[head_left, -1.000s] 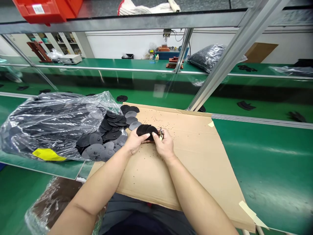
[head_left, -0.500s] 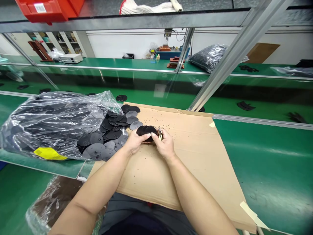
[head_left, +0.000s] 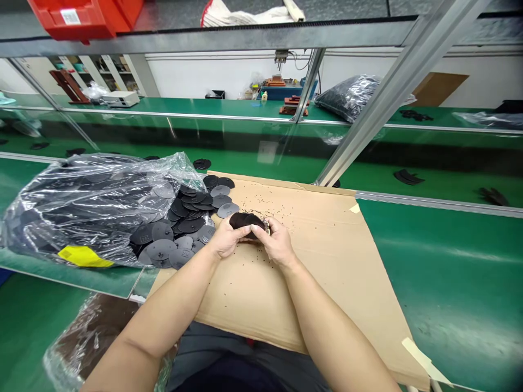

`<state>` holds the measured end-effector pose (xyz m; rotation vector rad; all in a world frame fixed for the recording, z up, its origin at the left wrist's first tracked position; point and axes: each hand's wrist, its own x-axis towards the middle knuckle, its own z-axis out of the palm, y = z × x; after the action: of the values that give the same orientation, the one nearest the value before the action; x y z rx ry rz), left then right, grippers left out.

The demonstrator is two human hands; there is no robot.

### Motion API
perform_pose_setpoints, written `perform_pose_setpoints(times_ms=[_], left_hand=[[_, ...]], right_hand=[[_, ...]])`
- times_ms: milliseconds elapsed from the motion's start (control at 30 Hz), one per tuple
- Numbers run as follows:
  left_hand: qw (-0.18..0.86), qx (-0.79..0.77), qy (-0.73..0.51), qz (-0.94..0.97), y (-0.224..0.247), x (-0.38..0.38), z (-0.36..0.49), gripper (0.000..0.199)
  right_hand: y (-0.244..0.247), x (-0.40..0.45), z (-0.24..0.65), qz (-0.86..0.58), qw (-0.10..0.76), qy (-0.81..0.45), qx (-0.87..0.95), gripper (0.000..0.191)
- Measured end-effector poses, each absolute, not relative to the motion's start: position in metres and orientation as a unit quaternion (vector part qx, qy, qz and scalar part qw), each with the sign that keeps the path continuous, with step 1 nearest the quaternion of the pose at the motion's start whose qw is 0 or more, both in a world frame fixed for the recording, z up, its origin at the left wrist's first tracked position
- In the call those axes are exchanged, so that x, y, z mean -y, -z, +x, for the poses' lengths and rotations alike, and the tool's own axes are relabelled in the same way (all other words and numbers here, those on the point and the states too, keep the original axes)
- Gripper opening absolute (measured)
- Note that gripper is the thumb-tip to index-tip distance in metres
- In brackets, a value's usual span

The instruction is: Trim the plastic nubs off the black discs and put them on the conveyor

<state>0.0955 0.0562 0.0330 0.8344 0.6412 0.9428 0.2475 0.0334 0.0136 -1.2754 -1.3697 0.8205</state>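
Several black discs (head_left: 246, 220) are held together between my two hands above a cardboard sheet (head_left: 327, 261). My left hand (head_left: 225, 237) is closed round their left side, its thumb on the near edge. On the right side my right hand (head_left: 277, 239) grips the discs too, with a small metallic tool (head_left: 267, 226) between its fingers, mostly hidden. Tiny dark bits lie scattered on the cardboard around both hands. To the left, a pile of loose black discs (head_left: 190, 209) spills from a clear plastic bag (head_left: 93, 201).
Metal uprights (head_left: 368, 103) and a shelf edge (head_left: 261, 38) stand beyond the cardboard. A red bin (head_left: 85, 19) and a white glove (head_left: 245, 15) are on the shelf. Behind runs a green belt (head_left: 253, 139) with scattered black parts. Below left is a plastic-lined box (head_left: 102, 326).
The held discs have tilted and shifted slightly, and my right fingers now cover more of the metallic tool. Parts on the green belt have moved slightly left on the right side.
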Motion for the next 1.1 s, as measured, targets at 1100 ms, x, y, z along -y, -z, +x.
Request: perform_pose_setpoints(times_ms=[1100], left_hand=[[0.844, -0.298, -0.345, 0.282, -0.031, -0.062, 0.09, 0.039]], right_hand=[[-0.021, -0.024, 0.238, -0.416, 0.547, -0.07, 0.724, 0.015]])
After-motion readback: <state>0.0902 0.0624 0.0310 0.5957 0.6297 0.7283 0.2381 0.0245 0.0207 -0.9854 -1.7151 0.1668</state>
